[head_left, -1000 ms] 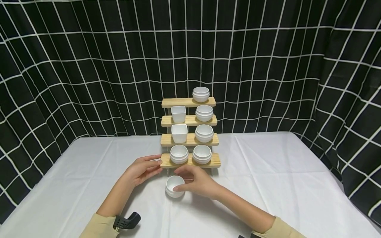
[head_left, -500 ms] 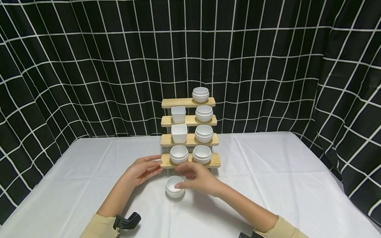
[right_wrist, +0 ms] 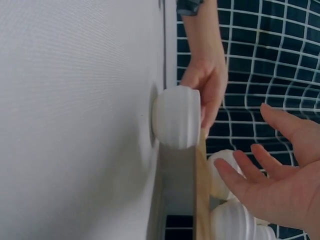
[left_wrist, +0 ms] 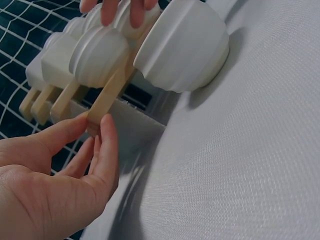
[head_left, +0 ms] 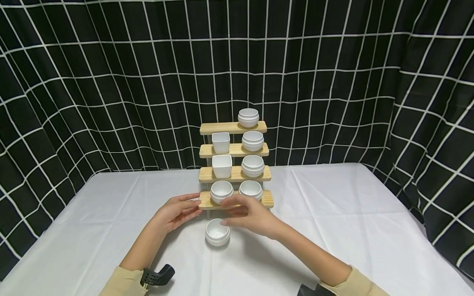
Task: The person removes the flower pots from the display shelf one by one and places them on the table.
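A tiered stand with wooden shelves point(head_left: 235, 174) holds small white bowls. My left hand point(head_left: 178, 211) pinches the left end of its lowest wooden shelf point(left_wrist: 107, 97) between thumb and fingers. On the tablecloth before the stand sits a round white bowl point(head_left: 217, 235), upright and untouched. My right hand point(head_left: 253, 216) hovers just above and right of that bowl with spread, slightly bent fingers and nothing in them. It partly hides the two round bowls on the lowest shelf, the left one point(head_left: 221, 190) and the right one point(head_left: 250, 189). In the right wrist view, the right fingers point(right_wrist: 235, 177) hold nothing.
Higher shelves carry two square white bowls point(head_left: 221, 166) on the left and round bowls point(head_left: 253, 165) on the right. The top shelf point(head_left: 218, 128) has one round bowl at its right end. A white cloth point(head_left: 333, 230) covers the table; a black gridded curtain point(head_left: 148, 82) surrounds it.
My right hand has lifted off the round bowl on the table and moved up and slightly right. The bowl stays in place, and my left hand keeps its grip on the shelf.
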The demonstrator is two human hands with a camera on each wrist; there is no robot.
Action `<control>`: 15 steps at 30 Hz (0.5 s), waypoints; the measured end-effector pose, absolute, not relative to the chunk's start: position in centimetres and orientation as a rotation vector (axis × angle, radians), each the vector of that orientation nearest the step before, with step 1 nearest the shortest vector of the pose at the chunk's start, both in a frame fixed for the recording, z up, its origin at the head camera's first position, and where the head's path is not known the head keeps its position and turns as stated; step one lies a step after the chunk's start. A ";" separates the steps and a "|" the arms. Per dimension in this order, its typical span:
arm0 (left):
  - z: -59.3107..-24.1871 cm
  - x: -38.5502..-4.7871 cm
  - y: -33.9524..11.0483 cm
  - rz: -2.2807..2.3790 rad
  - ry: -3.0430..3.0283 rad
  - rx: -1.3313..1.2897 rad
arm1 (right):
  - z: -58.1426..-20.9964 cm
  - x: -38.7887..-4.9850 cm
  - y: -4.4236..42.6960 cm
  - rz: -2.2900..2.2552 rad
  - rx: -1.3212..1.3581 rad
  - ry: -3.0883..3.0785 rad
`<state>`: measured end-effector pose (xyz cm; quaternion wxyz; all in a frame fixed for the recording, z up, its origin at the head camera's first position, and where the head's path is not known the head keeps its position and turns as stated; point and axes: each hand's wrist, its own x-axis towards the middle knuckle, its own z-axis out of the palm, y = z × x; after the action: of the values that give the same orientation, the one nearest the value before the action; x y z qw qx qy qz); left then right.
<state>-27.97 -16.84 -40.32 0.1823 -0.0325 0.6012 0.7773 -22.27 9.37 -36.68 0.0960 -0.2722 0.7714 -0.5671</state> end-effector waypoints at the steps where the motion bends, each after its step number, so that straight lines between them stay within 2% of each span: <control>1: -40.3 -28.0 -16.9 2.194 1.697 -0.090 | -36.6 -22.2 9.4 -1.682 -0.810 2.284; 15: -40.4 -28.1 -16.8 2.193 1.706 -0.106 | -34.7 -22.1 10.4 -1.645 -0.862 2.401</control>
<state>-28.07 -16.77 -40.38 0.1798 -0.0377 0.6035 0.7759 -22.11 10.43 -34.73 0.0531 -0.2836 0.7898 -0.5412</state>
